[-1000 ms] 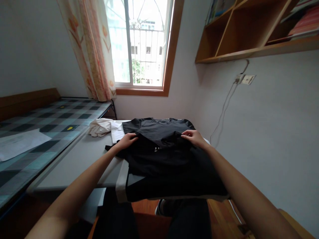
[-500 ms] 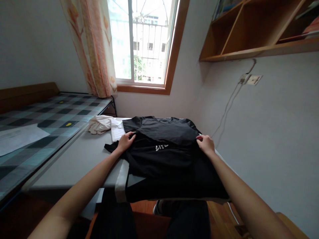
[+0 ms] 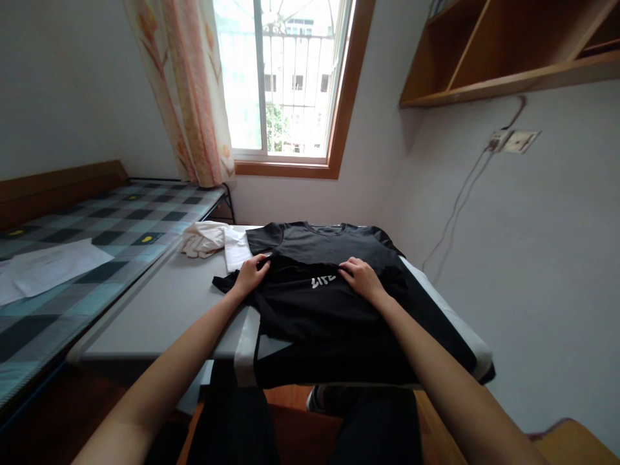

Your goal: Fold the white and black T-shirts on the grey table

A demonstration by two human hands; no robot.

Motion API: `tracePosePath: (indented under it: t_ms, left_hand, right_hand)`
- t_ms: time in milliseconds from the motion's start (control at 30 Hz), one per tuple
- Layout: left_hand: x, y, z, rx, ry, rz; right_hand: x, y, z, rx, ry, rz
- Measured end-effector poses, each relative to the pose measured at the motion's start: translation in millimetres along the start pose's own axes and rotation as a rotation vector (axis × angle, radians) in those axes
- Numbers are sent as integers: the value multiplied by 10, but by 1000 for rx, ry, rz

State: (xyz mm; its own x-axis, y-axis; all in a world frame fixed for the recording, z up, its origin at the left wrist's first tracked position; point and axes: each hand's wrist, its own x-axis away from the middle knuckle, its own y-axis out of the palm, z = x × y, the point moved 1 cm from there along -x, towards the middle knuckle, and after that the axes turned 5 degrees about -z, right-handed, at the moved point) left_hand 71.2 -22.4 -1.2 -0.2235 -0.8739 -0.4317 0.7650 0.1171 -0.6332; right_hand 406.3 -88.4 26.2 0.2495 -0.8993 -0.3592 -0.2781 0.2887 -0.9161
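Bedroom in home, by look of it: bed (image 3: 92,223) with checked mattress (image 3: 159,213) and wooden headboard (image 3: 62,184), flowered curtain (image 3: 191,97) at window (image 3: 242,97) with grille (image 3: 303,37) outside, wooden wall shelf (image 3: 523,45).

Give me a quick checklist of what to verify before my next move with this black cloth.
1. Left hand on the black cloth: ok, thumb and fingertip close together at its far edge.
2. Right hand on the same edge: ok, fingertips beside the white lettering.
3. Black cloth smooth: not ok, creases show.
4. Collar of the dark shirt behind uncovered: ok, in view at the far side.
5. White cloth apart from the dark shirt: cannot tell, they lie too close at the sleeve.
6. Black cloth separate from the dark shirt: cannot tell.
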Motion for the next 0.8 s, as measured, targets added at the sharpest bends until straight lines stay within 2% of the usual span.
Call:
tracePosePath:
  t_ms: [167, 333, 533, 633, 800]
  left_hand:
    - [-3, -10, 21, 8, -13, 8]
    - [-1, -49, 72, 42, 3, 43]
    - [7, -89, 119, 38, 45, 76]
    - [14, -86, 126, 55, 35, 84]
    - [28, -70, 122, 96, 1, 29]
  right_hand:
    - [-75, 75, 212, -286, 170, 117]
    - [-150, -12, 215, -394, 262, 168]
    - [-92, 28, 222, -365, 286, 208]
    - [-46, 125, 239, -308, 303, 169]
    - [-8, 196, 213, -208, 348, 91]
